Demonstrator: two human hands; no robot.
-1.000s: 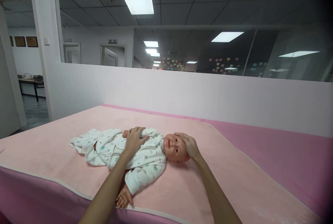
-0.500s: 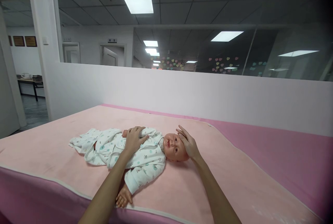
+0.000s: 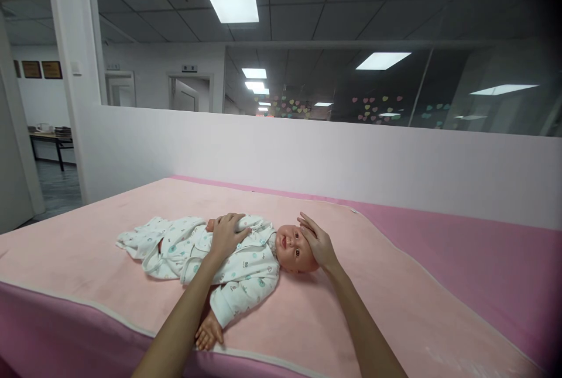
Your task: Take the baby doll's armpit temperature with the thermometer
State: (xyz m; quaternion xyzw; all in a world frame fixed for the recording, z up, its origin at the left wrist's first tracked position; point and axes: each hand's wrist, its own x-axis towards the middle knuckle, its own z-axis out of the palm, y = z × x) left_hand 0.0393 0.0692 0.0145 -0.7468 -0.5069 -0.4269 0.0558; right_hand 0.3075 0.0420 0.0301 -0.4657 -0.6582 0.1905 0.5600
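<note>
A baby doll (image 3: 250, 258) lies on its back on a pink padded mat (image 3: 109, 296), its head to the right and its legs to the left. It wears a white printed outfit with long sleeves. My left hand (image 3: 227, 236) rests flat on the doll's chest and belly, fingers extended. Against the forehead and top of the doll's head (image 3: 290, 252) lies my right hand (image 3: 319, 243), its fingers stretched out. One doll hand (image 3: 209, 331) points toward the mat's front edge; the other peeks out beside my left hand.
Behind the mat runs a low white wall (image 3: 281, 150) with a wide window above it. A darker pink surface (image 3: 492, 255) borders the mat at the right. At far left, an open doorway shows a table (image 3: 55, 138) in another room.
</note>
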